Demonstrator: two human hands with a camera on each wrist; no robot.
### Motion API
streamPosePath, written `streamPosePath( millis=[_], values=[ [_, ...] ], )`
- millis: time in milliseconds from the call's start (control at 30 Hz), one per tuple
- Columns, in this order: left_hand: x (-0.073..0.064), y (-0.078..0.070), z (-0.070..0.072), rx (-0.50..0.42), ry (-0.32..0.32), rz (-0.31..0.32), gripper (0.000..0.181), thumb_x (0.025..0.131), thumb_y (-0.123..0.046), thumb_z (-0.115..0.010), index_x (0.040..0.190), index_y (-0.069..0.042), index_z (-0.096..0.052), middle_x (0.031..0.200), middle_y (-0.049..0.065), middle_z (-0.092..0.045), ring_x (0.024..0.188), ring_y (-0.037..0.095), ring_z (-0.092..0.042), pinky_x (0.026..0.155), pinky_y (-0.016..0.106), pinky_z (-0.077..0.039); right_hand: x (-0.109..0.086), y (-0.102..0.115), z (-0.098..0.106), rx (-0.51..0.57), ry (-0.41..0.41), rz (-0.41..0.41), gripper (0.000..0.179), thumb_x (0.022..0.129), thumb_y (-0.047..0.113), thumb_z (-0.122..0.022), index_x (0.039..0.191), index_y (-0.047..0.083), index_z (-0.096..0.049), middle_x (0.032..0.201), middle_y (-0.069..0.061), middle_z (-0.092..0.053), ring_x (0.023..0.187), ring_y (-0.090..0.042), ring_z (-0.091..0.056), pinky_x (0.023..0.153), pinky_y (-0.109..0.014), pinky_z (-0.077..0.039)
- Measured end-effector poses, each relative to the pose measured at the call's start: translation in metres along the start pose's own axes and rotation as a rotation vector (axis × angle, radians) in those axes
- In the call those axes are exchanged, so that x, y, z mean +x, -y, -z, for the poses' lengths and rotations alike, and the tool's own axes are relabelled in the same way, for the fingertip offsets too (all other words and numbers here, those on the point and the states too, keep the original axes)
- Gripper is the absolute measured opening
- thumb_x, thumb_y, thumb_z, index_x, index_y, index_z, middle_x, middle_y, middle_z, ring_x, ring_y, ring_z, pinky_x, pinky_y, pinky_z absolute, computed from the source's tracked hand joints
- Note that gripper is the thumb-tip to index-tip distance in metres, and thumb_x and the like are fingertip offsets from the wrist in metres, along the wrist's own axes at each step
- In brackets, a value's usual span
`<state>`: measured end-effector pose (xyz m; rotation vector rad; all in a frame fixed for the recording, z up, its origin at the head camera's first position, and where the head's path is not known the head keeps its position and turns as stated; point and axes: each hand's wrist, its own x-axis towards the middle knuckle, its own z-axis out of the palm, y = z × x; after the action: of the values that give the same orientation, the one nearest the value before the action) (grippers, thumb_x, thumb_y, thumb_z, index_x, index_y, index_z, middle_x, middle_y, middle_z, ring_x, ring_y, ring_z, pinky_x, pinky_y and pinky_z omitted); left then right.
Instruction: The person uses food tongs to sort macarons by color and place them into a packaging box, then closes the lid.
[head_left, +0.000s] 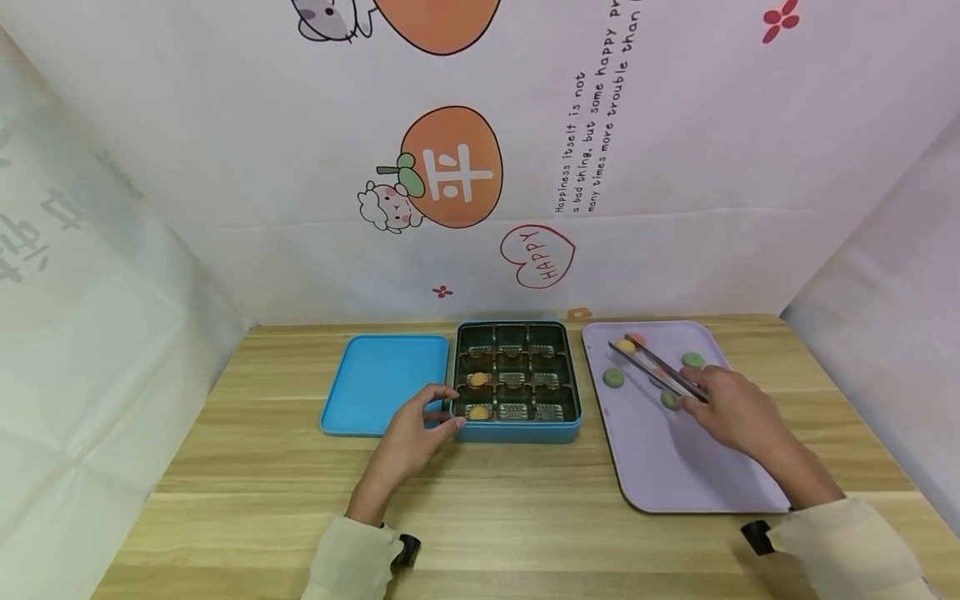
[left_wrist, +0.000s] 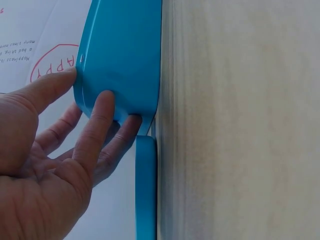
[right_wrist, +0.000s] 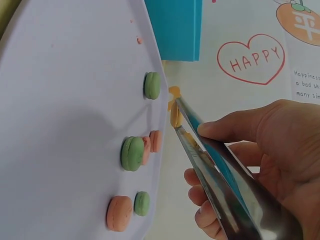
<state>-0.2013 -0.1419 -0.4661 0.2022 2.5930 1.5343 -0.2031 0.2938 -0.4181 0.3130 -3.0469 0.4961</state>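
My left hand [head_left: 411,435] holds the front left corner of a blue box [head_left: 517,432], its thumb and fingers spread around that corner. Inside the box is a clear divided insert; yellow macarons [head_left: 478,412] lie in the left column's front and middle compartments. My right hand [head_left: 738,408] grips metal tongs [right_wrist: 220,175] over the far left part of a lilac tray [head_left: 690,479]. Between the tong tips is a yellow macaron [right_wrist: 175,115]. Green macarons [right_wrist: 132,153] and pink macarons [right_wrist: 119,213] lie around it on the tray.
A blue lid [head_left: 386,383] lies flat on the wooden table [head_left: 510,508], left of the box. Behind the table hangs a printed white cloth [head_left: 660,250], close to the far edges of box and tray. Pink crumbs [right_wrist: 139,40] dot the tray.
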Motion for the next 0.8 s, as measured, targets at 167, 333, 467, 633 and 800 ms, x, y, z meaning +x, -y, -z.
streamPosePath(
  millis=[167, 333, 467, 633, 800],
  values=[
    [0.0, 0.0, 0.0, 0.002, -0.001, -0.002, 0.033, 0.099, -0.021, -0.075, 0.13, -0.016, -0.064, 0.149, 0.015, -0.058, 0.121, 0.034, -0.07, 0.084, 0.043, -0.059, 0.001, 0.005, 0.003, -0.005, -0.005, 0.0, 0.046, 0.092, 0.012, -0.073, 0.13, -0.014, -0.065, 0.102, -0.028, -0.071, 0.069, -0.022, -0.054, 0.056, -0.036, -0.041],
    [0.0, 0.0, 0.0, 0.01, -0.003, -0.002, 0.034, 0.099, -0.021, -0.075, 0.131, -0.016, -0.064, 0.149, 0.016, -0.059, 0.12, 0.034, -0.07, 0.084, 0.043, -0.059, 0.001, 0.013, 0.007, -0.021, -0.015, 0.019, 0.046, 0.092, 0.012, -0.075, 0.129, -0.012, -0.066, 0.091, -0.02, -0.07, 0.071, -0.023, -0.056, 0.058, -0.038, -0.044],
    [0.0, 0.0, 0.0, 0.009, -0.001, -0.002, 0.034, 0.099, -0.021, -0.075, 0.131, -0.016, -0.064, 0.149, 0.016, -0.059, 0.121, 0.035, -0.07, 0.085, 0.044, -0.06, 0.0, 0.023, 0.011, -0.024, -0.03, 0.034, 0.044, 0.091, 0.012, -0.076, 0.128, -0.011, -0.067, 0.085, -0.014, -0.068, 0.07, -0.022, -0.056, 0.058, -0.038, -0.044],
    [0.0, 0.0, 0.0, 0.009, -0.002, -0.001, 0.034, 0.099, -0.021, -0.075, 0.131, -0.016, -0.064, 0.15, 0.016, -0.058, 0.121, 0.035, -0.07, 0.085, 0.044, -0.06, 0.0, 0.036, 0.016, -0.022, -0.04, 0.048, 0.043, 0.091, 0.013, -0.076, 0.129, -0.008, -0.068, 0.088, -0.012, -0.067, 0.07, -0.019, -0.054, 0.059, -0.036, -0.043],
    [0.0, 0.0, 0.0, 0.011, -0.001, 0.0, 0.034, 0.1, -0.021, -0.074, 0.131, -0.016, -0.064, 0.149, 0.016, -0.058, 0.121, 0.035, -0.07, 0.085, 0.044, -0.06, 0.0, 0.047, 0.019, -0.027, -0.059, 0.07, 0.039, 0.093, 0.014, -0.074, 0.128, -0.003, -0.069, 0.085, -0.009, -0.064, 0.067, -0.018, -0.051, 0.055, -0.036, -0.041]
  ],
)
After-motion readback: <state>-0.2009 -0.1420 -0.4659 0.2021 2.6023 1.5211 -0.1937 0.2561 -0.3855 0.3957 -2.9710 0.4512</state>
